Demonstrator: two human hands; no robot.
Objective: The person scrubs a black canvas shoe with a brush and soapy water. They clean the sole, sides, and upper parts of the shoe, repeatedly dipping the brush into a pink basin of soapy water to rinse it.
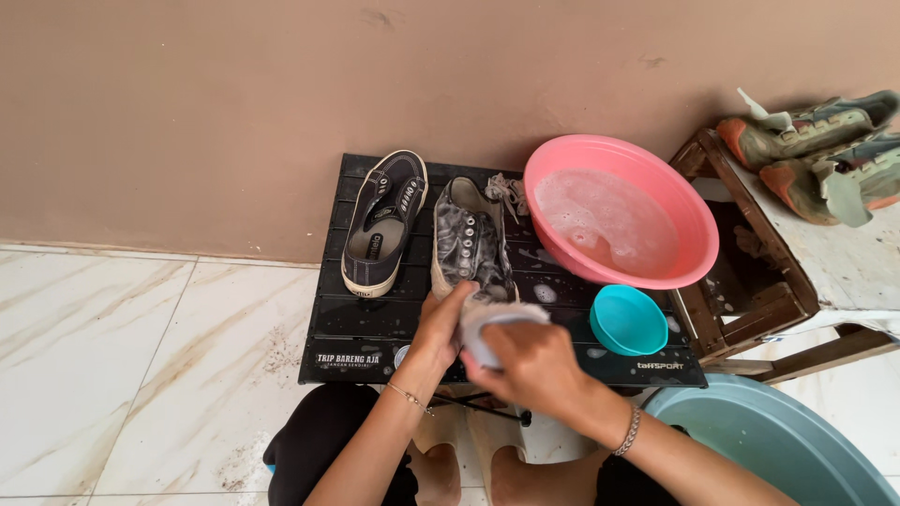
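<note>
A dark soapy sneaker (472,242) lies on a low black slatted table (366,323), toe toward me. My left hand (439,323) presses on its toe end. My right hand (525,361) is closed around a pale brush or sponge (495,323) held against the toe. A second dark sneaker (384,223) with a white sole rests dry to the left. Loose laces (508,192) lie behind the soapy shoe.
A pink basin (689,220) of sudsy water and a small teal bowl (626,320) stand on the table's right. A wooden stand (750,281) holds a dirty pair of sport shoes (820,150). A grey-blue tub (778,440) sits bottom right. Brown wall behind, marble tiles left.
</note>
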